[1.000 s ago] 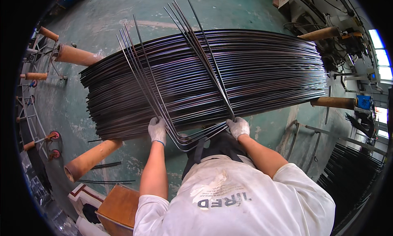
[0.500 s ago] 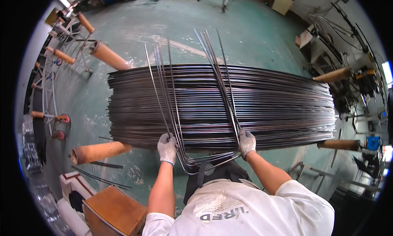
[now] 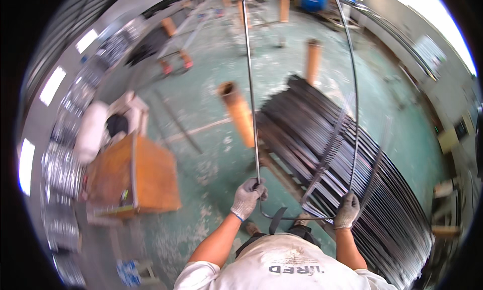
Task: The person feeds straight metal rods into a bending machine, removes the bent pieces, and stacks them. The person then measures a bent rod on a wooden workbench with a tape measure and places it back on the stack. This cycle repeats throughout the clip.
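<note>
Lifting is the step in hand: gloved left hand [image 3: 247,197] and gloved right hand [image 3: 347,210] each grip a leg of the long U-bent steel rod [image 3: 251,89], raised toward twelve o'clock above the dark rod stack [image 3: 322,139] at two o'clock. Next move likely demands steady carrying clear.

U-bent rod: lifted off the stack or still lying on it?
Lifted: both gloved hands, left hand and right hand, hold the U-bent rod upright above the stack.

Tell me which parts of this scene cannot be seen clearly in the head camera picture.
- Bent metal rod: its two upper ends run out of the head view at the top edge.
- Second rod beside the right hand: smeared by motion blur; their contact is unclear.
- Stack of rods: its lower right part fades into the dark fisheye rim.
- Left hand: the glove hides the fingers.
</note>
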`<state>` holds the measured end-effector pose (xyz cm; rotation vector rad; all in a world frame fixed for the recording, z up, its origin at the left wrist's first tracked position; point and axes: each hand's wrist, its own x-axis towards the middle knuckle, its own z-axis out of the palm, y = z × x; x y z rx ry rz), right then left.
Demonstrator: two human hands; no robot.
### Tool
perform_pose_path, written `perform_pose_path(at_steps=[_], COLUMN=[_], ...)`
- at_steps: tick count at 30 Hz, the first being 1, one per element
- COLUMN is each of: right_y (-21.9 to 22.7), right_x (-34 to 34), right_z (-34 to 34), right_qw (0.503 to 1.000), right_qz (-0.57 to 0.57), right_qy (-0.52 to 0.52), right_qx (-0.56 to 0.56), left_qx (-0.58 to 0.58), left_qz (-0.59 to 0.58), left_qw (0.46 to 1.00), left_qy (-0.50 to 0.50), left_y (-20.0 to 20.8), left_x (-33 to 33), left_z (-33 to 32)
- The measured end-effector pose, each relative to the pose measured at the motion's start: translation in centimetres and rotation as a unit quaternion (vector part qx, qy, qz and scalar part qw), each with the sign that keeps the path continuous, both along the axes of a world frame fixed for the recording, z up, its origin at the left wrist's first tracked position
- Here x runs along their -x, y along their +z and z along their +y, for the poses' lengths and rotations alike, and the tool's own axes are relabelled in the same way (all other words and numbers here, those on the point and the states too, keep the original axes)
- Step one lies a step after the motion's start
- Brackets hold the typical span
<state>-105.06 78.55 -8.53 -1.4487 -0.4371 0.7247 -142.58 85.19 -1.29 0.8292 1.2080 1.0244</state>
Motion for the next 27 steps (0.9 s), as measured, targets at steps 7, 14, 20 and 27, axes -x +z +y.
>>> perform_pose_path(at_steps=[7, 14, 20, 27], right_y=[3.4, 7.1, 4.5, 5.1], right_x=[25.0, 48.2, 63.9, 85.2], right_z=[7.8, 11.3, 17.8, 20.7], right_qw=[0.973, 0.884, 0.805, 0.730], right_qz=[-0.010, 0.002, -0.022, 0.002], right_qy=[0.230, 0.455, 0.583, 0.673], right_qx=[-0.007, 0.105, 0.112, 0.120], left_qx=[-0.012, 0.032, 0.020, 0.102], left_qz=[0.074, 0.007, -0.031, 0.065], left_qw=[0.980, 0.914, 0.867, 0.810], left_qy=[0.185, 0.403, 0.497, 0.574], left_y=[-1.0, -0.8, -0.6, 3.5], left_x=[24.7, 37.8, 46.9, 57.1], left_z=[-13.0, -21.5, -22.4, -23.6])
